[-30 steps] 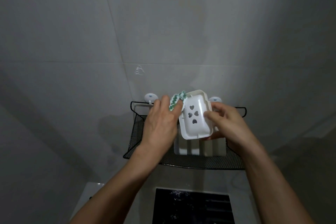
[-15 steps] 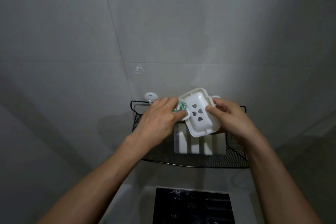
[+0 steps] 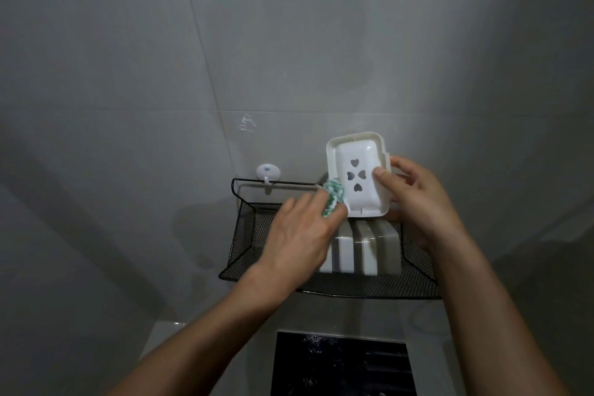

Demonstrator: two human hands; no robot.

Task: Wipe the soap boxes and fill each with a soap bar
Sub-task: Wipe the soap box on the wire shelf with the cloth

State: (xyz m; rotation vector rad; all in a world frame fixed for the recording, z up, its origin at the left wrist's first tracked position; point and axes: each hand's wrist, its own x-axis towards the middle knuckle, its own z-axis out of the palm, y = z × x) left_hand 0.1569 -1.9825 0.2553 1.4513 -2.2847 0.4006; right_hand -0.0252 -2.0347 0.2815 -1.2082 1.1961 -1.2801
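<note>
Two hands, right hand point(image 3: 414, 202) gripping soap box point(image 3: 356, 175)
</note>
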